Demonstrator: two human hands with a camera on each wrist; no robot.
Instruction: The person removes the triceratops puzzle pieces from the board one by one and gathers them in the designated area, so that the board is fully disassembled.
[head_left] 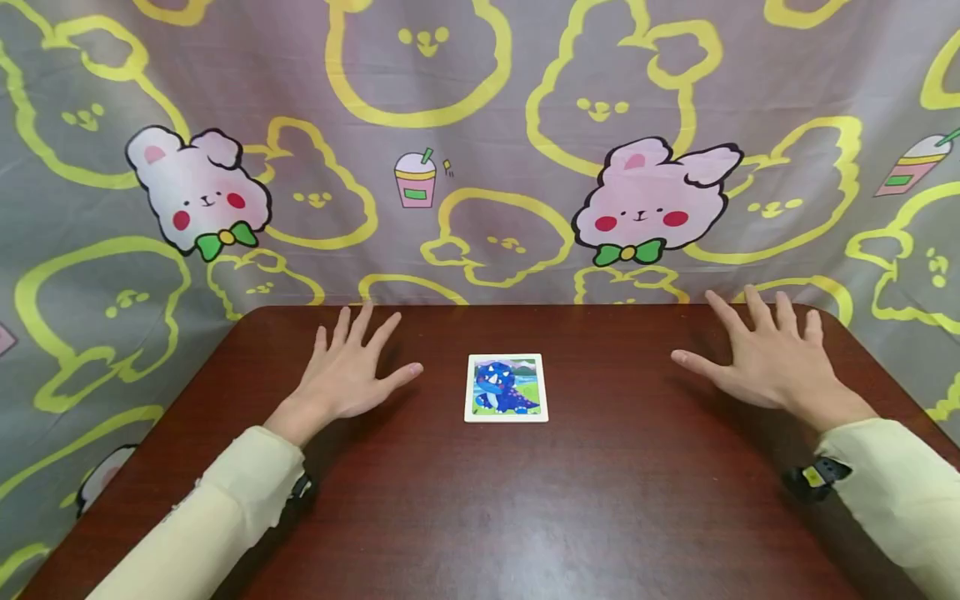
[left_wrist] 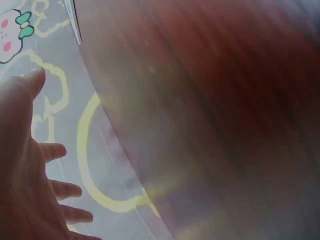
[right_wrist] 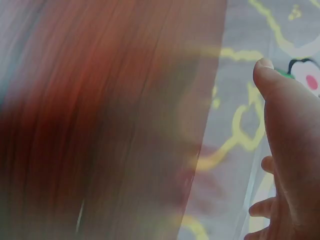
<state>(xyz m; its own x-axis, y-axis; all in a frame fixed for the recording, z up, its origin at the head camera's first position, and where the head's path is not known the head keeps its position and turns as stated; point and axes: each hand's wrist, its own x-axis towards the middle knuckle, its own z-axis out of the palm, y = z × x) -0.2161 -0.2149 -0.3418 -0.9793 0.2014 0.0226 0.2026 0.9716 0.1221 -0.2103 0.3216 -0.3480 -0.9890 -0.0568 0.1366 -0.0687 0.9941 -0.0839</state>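
Observation:
A small square picture panel (head_left: pixel 507 388) with a white border lies flat on the table, showing a blue horned dinosaur on green ground. To its left is my left hand (head_left: pixel 347 375), fingers straight and spread, apart from the panel. On the other side, farther off, my right hand (head_left: pixel 772 362) is spread the same way and holds nothing. In the left wrist view, the left hand (left_wrist: pixel 25 155) has its thumb and fingers extended with nothing in them. The right wrist view shows the right hand (right_wrist: pixel 295 150) with its thumb extended and some fingers partly hidden.
The dark reddish-brown wooden table (head_left: pixel 480 500) has a glossy top and rounded far corners. Behind it hangs a grey curtain (head_left: pixel 300 75) printed with yellow outlines and white rabbits. A small black device (head_left: pixel 821 477) is worn at the right wrist.

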